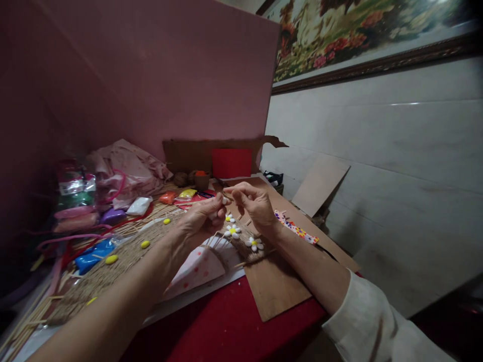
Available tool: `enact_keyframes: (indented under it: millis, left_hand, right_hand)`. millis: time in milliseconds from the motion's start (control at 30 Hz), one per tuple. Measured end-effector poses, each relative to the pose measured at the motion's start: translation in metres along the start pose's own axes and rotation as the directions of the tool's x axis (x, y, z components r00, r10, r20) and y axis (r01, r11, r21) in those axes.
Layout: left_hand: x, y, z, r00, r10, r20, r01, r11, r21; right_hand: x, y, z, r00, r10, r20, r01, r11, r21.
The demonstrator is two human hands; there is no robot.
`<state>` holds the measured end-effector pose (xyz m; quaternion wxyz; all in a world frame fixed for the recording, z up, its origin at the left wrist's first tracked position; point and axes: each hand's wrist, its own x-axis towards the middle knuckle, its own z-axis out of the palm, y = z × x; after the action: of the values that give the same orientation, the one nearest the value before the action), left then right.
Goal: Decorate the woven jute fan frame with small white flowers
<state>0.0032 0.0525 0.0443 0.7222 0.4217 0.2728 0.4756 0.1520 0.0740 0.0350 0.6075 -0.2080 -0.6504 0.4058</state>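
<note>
A: What are the hands doing?
B: Left hand (206, 213) pinches a small white piece (225, 200); right hand (253, 202) fingers curl shut at it, just above the daisies (233, 231).

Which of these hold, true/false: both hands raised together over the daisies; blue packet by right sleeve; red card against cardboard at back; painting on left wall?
1. Left hand and right hand meet above the clay daisies. True.
2. The blue packet lies by the right sleeve. False: it lies far left, on the straw mat.
3. A red card stands against the cardboard. True.
4. The painting hangs on the left wall. False: upper right.
</note>
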Motion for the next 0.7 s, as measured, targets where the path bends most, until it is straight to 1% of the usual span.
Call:
enact_keyframes:
  millis: [167, 333, 433, 533, 633, 700]
  left_hand:
    - [-0.0001, 0.0012, -0.0014, 0.999, 0.033, -0.012, -0.033, 0.999, -0.026]
    - [-0.0002, -0.0007, -0.0025, 0.997, 0.055, -0.060, -0.055, 0.998, 0.009]
    - [0.0004, -0.0011, -0.0024, 0.990, 0.075, -0.117, -0.074, 0.997, 0.019]
    - [0.0016, -0.0014, -0.0033, 0.981, 0.099, -0.164, -0.097, 0.995, 0.025]
    - [0.0022, -0.0017, -0.0048, 0.983, 0.122, -0.139, -0.118, 0.992, 0.037]
    - [0.0016, -0.0017, -0.0051, 0.985, 0.135, -0.111, -0.129, 0.990, 0.053]
  right_hand:
    - [0.0011, 0.0002, -0.0035, 0.999, 0.028, -0.025, -0.030, 0.998, -0.060]
    - [0.0005, -0.0002, -0.0029, 1.000, -0.023, -0.008, 0.021, 0.988, -0.156]
    - [0.0001, 0.0011, -0.0022, 0.999, -0.042, -0.009, 0.040, 0.981, -0.191]
    - [0.0002, 0.0036, -0.0021, 0.998, -0.042, -0.050, 0.033, 0.983, -0.182]
    - [0.0004, 0.0050, -0.0025, 0.995, -0.019, -0.094, 0.004, 0.988, -0.151]
    - [0.0003, 0.0046, -0.0026, 0.996, 0.003, -0.088, -0.013, 0.992, -0.124]
